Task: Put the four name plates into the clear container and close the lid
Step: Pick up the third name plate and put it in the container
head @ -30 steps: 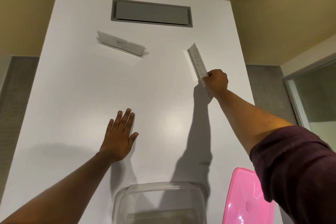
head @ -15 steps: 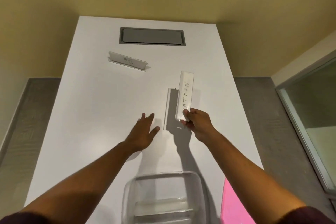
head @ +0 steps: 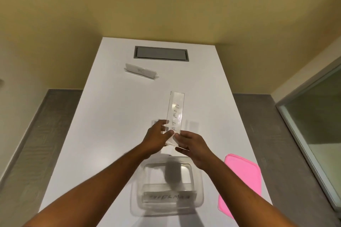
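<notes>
Both hands meet above the white table (head: 114, 116), pinching the near end of a long, clear acrylic name plate (head: 175, 110) with "ATMAN" readable in handwriting on its paper insert. The left hand (head: 156, 137) grips its left edge and the right hand (head: 191, 145) its near right corner; the plate points toward 12 o'clock, lifted off the surface. At 6 o'clock from it sits the clear plastic container (head: 167, 188), rounded-rectangular and open, with a second plate lying flat inside, its lettering blurred. The glossy pink lid (head: 239, 184) lies beside the container at 3 o'clock. A third plate (head: 141, 71) stands far off at 11 o'clock, near a grey recessed hatch (head: 161, 53).
</notes>
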The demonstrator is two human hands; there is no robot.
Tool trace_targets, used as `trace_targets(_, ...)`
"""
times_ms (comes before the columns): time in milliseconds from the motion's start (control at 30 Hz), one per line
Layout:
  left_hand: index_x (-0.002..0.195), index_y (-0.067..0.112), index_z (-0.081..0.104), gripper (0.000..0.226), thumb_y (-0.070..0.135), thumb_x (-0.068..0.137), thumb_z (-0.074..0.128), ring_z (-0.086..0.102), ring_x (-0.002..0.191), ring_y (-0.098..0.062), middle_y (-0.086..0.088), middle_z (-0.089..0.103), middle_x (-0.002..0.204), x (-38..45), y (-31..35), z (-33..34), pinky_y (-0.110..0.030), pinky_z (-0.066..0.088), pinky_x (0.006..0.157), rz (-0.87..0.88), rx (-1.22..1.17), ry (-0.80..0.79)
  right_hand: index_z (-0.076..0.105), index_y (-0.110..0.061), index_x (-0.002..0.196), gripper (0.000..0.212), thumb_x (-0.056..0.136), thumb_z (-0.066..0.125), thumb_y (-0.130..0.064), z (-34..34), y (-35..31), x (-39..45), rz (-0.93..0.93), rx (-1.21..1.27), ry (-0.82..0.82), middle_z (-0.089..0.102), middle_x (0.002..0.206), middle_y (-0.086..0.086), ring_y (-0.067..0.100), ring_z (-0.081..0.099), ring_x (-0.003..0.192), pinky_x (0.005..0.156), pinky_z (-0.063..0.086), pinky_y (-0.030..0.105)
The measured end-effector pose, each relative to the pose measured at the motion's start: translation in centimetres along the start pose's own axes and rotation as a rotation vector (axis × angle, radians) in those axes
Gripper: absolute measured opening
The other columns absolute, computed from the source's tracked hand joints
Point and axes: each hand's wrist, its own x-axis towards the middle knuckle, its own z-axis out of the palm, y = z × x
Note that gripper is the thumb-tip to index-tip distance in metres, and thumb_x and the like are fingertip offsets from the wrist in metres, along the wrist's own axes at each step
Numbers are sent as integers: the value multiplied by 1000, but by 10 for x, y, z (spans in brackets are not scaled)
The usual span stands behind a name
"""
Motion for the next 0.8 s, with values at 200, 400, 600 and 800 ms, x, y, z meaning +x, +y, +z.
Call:
trace_targets(200,144,23,47,48,20,97,58,63,115,-24,-7,61,138,-41,-27,-23,-29,51,91,131,296,1,53,-26,140,72,78,87,-38,-12,-2,-21,-461,-507,378,58,127,-7,9,68,104,80,57,21)
trace_targets(400,134,42,51,47,17,95,55,66,108,-17,7,69,127,-76,-51,-37,-35,54,87,259,566,-55,36,-41,152,81,83,76,-49,-46,-9,-34,-810,-1368,143,37,159,-12,14,34,147,111,40,31)
trace_targets(600,140,42,47,51,16,96,51,59,120,-15,12,62,136,-96,-80,-21,-32,49,95,309,739,-117,61,-37,132,48,88,70,-54,-59,25,-56,-640,-1499,15,66,130,-16,14,63,118,92,52,33)
trace_targets(800,140,39,49,48,22,96,56,54,129,-14,12,59,141,-105,-112,-6,-28,45,100,314,837,-147,65,-39,130,46,85,73,-48,-59,71,-73,-468,-1530,63,69,129,-14,13,61,122,98,47,31)
